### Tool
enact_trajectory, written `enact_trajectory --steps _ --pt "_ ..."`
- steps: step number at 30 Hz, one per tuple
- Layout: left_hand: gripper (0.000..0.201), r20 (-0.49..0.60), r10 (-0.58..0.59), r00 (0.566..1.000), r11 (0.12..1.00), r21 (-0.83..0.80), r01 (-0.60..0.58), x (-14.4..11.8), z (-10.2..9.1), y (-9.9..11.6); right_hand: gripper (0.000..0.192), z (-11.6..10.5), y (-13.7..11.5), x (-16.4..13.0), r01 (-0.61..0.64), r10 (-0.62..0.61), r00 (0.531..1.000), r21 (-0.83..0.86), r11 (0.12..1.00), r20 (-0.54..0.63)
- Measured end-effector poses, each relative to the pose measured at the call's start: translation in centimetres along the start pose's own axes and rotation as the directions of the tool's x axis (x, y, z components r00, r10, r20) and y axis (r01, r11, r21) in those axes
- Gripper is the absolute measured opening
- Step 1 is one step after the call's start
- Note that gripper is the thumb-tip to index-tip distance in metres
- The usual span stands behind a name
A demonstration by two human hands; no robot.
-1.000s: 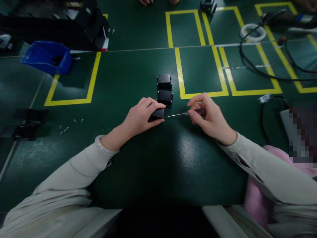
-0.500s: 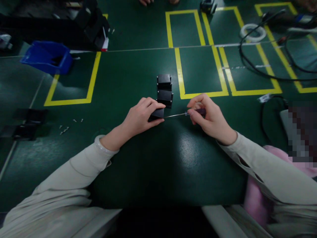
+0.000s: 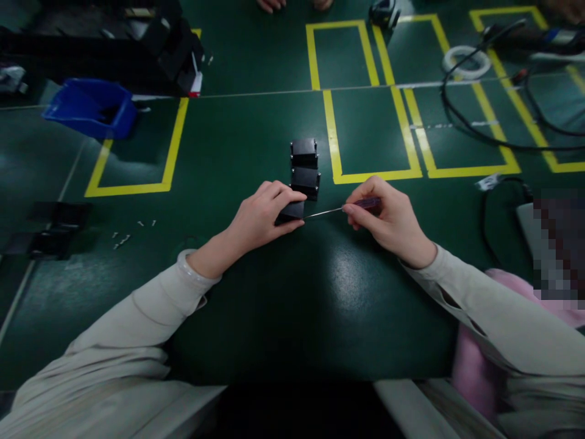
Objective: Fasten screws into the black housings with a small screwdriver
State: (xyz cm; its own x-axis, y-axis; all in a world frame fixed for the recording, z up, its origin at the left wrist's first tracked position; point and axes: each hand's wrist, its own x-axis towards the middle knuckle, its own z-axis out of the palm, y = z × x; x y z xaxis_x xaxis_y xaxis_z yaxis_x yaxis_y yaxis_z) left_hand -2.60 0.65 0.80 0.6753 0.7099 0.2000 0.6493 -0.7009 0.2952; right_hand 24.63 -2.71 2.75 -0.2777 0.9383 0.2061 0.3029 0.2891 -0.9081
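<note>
On the green table, my left hand (image 3: 262, 213) is closed around a small black block (image 3: 292, 211), thumb and fingers on its opposite sides. My right hand (image 3: 388, 216) grips the dark handle of a screwdriver (image 3: 367, 205). Its thin metal shaft points left, and the tip meets the right side of the held block; the exact contact spot is too small to make out. Just beyond my left hand stand two similar black blocks (image 3: 304, 177) in a row, with shiny screws at their sides. Several small screws (image 3: 122, 239) lie loose left of my left forearm.
A blue bin (image 3: 91, 110) sits at the back left, near black racks (image 3: 169, 61). More black parts (image 3: 55, 228) lie far left. Yellow tape outlines (image 3: 336, 134) mark the table. A white tape roll (image 3: 466, 62) and black cables are at right. Another person's hand (image 3: 272, 5) shows at the far edge.
The fingers of my right hand have closed in more around the screwdriver handle. My left hand and the held block stay in place; the view has shifted slightly.
</note>
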Motion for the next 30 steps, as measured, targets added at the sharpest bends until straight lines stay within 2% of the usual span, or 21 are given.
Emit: enact_trajectory --steps 8,12,15,21,26,30 --pt "0.042 -0.008 0.002 1.000 1.000 0.000 -0.002 -0.05 0.11 -0.06 0.017 0.07 0.12 -0.08 0.024 -0.025 0.998 0.024 0.999 0.049" --pt "0.042 -0.002 -0.007 1.000 1.000 0.007 0.007 -0.01 0.14 -0.04 0.008 0.04 0.35 -0.18 0.043 -0.043 0.998 0.008 0.999 0.038" --pt "0.042 -0.003 -0.007 1.000 1.000 0.000 0.007 -0.04 0.16 -0.05 0.010 -0.02 0.39 -0.16 0.061 -0.060 0.998 -0.014 0.998 0.030" --pt "0.042 -0.008 0.006 1.000 1.000 -0.002 -0.006 -0.13 0.18 -0.14 0.011 -0.02 0.37 -0.19 0.024 -0.026 0.996 0.024 0.999 0.082" --pt "0.043 -0.011 0.007 1.000 1.000 -0.006 -0.007 -0.08 0.25 -0.24 0.010 -0.08 0.27 -0.22 0.051 -0.051 0.997 0.012 0.999 0.059" --pt "0.042 -0.008 0.006 1.000 1.000 -0.007 -0.006 -0.03 0.21 -0.21 0.010 -0.15 0.19 -0.18 0.044 -0.045 0.995 0.015 0.999 0.091"
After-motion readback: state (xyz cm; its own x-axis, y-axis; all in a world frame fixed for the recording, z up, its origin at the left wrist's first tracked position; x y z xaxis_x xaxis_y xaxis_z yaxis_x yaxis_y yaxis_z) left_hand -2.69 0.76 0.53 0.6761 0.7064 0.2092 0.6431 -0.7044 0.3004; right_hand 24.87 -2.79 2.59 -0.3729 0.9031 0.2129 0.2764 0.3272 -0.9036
